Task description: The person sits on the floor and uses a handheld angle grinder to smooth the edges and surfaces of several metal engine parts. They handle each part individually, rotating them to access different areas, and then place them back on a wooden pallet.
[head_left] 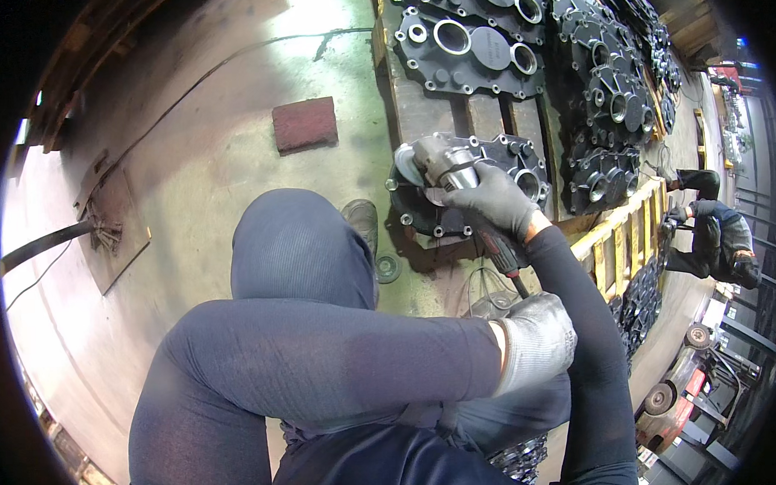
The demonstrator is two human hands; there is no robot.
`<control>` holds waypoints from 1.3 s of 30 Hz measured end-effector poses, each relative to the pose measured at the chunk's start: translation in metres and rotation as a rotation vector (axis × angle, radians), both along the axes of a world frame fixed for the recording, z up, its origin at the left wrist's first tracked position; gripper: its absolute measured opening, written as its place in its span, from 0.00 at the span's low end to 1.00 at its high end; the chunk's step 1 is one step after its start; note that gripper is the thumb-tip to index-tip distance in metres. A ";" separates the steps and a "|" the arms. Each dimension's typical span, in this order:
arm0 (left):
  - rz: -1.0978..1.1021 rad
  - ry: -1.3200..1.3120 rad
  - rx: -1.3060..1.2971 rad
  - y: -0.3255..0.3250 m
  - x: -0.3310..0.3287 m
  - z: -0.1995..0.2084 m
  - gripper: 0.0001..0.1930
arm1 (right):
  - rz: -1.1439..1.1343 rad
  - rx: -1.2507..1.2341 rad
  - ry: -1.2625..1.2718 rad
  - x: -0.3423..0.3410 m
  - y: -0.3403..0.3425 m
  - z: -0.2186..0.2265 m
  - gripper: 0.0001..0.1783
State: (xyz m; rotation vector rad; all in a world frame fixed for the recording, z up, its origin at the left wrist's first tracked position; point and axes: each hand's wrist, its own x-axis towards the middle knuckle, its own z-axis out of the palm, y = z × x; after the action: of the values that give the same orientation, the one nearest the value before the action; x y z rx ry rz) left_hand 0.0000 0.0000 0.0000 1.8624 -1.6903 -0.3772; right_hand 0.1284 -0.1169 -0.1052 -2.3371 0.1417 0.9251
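My right hand [496, 200], in a dark grey glove, grips an angle grinder [447, 163] by its body. The grinder's disc [407, 165] is over the left end of a black cast metal cover [513, 157] with round bored holes; whether they touch, I cannot tell. My left arm crosses in front of me, and the left hand [541, 340], in a pale grey glove, is closed below the grinder. The grinder's cord [519, 286] runs down to that hand, whose fingers are hidden. A loose grinding disc [389, 267] lies on the floor beside my shoe [362, 222].
Another cover [471, 56] lies farther along the wooden pallet [422, 113], with stacked covers [605, 89] to its right. A dark red block [304, 126] and a cable [203, 82] lie on the floor. A person [719, 235] bends over at the right, near a forklift [674, 395].
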 end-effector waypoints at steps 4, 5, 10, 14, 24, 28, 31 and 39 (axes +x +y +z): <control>0.116 0.008 -0.188 -0.021 -0.015 -0.026 0.09 | 0.230 -0.192 -0.076 -0.008 0.016 0.018 0.43; 0.105 0.007 -0.178 -0.024 -0.017 -0.030 0.09 | 0.288 -0.233 -0.085 -0.012 0.019 0.020 0.43; 0.025 -0.030 -0.081 0.002 -0.001 -0.007 0.09 | 0.476 -0.314 -0.152 -0.046 0.020 0.031 0.37; 0.139 -0.054 -0.235 -0.004 -0.018 -0.020 0.08 | 0.548 -0.431 -0.150 -0.071 -0.006 0.038 0.33; -0.004 0.005 -0.229 -0.001 -0.023 -0.021 0.05 | -0.405 -0.314 -0.056 -0.168 -0.045 0.025 0.37; -0.112 0.030 -0.154 -0.005 -0.028 -0.019 0.07 | -0.951 0.234 0.023 -0.197 -0.006 0.002 0.26; -0.169 0.051 -0.091 -0.005 -0.033 -0.024 0.09 | -1.067 0.373 0.083 -0.202 0.014 -0.015 0.25; -0.170 0.051 -0.118 0.005 -0.020 -0.034 0.08 | -1.088 0.366 0.020 -0.186 0.032 -0.015 0.28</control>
State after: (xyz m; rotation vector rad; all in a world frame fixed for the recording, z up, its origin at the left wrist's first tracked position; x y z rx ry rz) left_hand -0.0199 0.0053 -0.0339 1.6176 -1.8020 -0.3817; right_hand -0.0577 -0.0849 -0.1201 -1.5311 1.0283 0.3573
